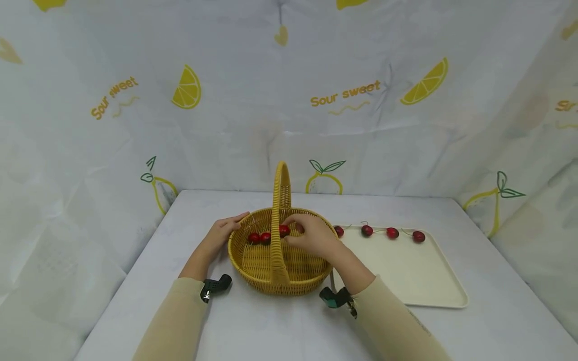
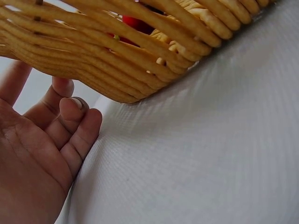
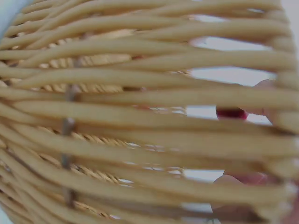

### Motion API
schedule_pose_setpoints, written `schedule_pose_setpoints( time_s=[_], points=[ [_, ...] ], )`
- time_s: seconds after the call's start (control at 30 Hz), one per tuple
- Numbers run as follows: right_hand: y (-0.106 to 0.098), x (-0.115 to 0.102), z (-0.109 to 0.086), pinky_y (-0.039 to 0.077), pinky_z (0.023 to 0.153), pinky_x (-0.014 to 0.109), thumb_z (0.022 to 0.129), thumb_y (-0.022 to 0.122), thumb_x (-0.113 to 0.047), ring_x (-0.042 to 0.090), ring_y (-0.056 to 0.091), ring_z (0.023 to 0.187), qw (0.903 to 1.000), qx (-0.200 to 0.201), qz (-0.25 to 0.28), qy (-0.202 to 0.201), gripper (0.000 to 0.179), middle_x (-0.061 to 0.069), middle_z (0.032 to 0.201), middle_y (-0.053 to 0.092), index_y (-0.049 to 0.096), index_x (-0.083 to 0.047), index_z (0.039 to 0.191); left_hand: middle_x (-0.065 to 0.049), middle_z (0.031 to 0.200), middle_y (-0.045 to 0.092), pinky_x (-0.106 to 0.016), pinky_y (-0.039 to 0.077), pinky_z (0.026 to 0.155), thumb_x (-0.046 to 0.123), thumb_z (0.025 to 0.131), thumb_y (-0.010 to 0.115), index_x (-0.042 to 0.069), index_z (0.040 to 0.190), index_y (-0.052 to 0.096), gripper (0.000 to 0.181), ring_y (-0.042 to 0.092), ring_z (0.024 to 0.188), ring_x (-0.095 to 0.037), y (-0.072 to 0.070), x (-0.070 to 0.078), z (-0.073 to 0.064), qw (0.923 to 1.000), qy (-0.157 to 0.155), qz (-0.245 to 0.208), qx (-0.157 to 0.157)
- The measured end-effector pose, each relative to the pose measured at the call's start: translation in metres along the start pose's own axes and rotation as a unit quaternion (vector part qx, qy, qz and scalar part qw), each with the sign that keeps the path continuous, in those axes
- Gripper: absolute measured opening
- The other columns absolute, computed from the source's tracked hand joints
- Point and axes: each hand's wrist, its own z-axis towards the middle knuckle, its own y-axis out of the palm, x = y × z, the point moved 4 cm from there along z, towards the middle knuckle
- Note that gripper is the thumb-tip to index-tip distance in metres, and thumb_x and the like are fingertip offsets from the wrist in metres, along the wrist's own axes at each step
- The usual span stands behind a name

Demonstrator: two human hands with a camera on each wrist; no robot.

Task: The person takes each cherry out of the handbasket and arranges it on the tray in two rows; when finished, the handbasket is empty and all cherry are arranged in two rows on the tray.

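Note:
A yellow wicker basket (image 1: 257, 281) with a tall arched handle (image 1: 276, 220) stands in the middle of the table. Inside it, two red cherries (image 1: 254, 238) lie side by side left of the handle. My right hand (image 1: 311, 234) reaches over the right rim and pinches another cherry (image 1: 284, 230) behind the handle, level with those two. Through the weave, the right wrist view shows that cherry (image 3: 231, 113) between fingertips. My left hand (image 1: 222, 231) rests against the basket's left rim; in the left wrist view its fingers (image 2: 77, 140) are loosely bent beside the basket wall (image 2: 117, 70).
A cream tray (image 1: 406, 276) lies right of the basket, partly behind my right forearm. Along its far edge sit several stemmed cherries (image 1: 392, 232). The white-covered table (image 1: 253, 331) ends at a lemon-printed cloth backdrop (image 1: 253, 125).

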Motion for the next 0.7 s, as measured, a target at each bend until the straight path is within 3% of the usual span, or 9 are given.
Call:
schedule_pose_setpoints(
  time_s=[0.27,0.53,0.7],
  points=[
    [-0.021,0.006,-0.022,0.039,0.064,0.033,0.090,0.076,-0.018,0.020,0.048,0.081,0.9969,0.052,0.053,0.025,0.031,0.004,0.084,0.051,0.071,-0.018,0.121,0.001,0.153,0.051,-0.052,0.016,0.124,0.023,0.100,0.052,0.023,0.146,0.060,0.047,0.035,0.149,-0.026,0.001,0.003,-0.004,1.0000,0.003,0.006,0.002],
    [-0.047,0.019,-0.043,0.039,0.061,0.032,0.091,0.075,-0.018,0.021,0.047,0.080,0.9940,0.084,0.060,0.037,0.033,0.005,0.085,0.051,0.069,-0.016,0.123,-0.003,0.155,0.048,-0.052,0.015,0.124,0.016,0.101,0.048,0.018,0.150,0.055,0.050,0.032,0.150,-0.029,0.000,0.002,-0.003,0.9999,-0.007,0.007,0.001],
    [-0.065,0.032,-0.059,0.038,0.058,0.032,0.091,0.075,-0.016,0.023,0.047,0.079,0.9916,0.108,0.049,0.050,0.030,0.008,0.083,0.050,0.069,-0.015,0.121,-0.007,0.155,0.047,-0.054,0.016,0.123,0.013,0.100,0.048,0.013,0.150,0.054,0.051,0.032,0.150,-0.032,0.005,0.023,-0.013,0.9999,-0.012,0.009,-0.006]
  ],
)
